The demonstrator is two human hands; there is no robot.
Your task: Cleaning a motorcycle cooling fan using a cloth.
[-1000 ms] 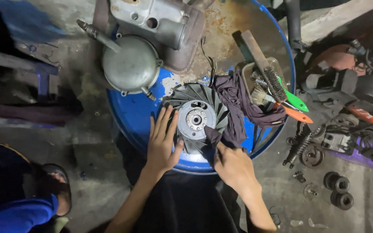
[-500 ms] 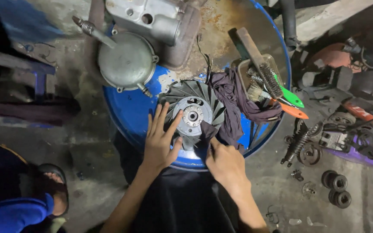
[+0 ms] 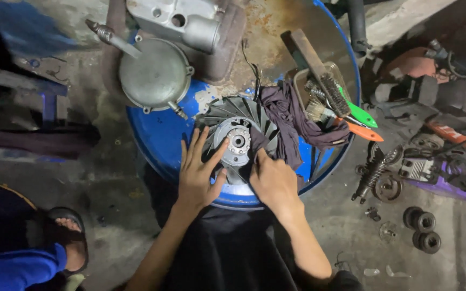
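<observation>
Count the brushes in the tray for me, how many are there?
3, I think, all bunched in the tray on the blue drum: a wooden wire brush on top, a green-handled one and an orange-handled one poking off the right edge. The dark rag may hide more.

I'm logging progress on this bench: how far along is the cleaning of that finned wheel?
Done: the finned wheel lies off the engine on the blue drum, its hub bare metal. In hand: the left hand steadies it while the right hand presses the dark rag on its edge. Left: the fins look dark; whether that is grime is unclear. The wire brush lies unused.
</observation>
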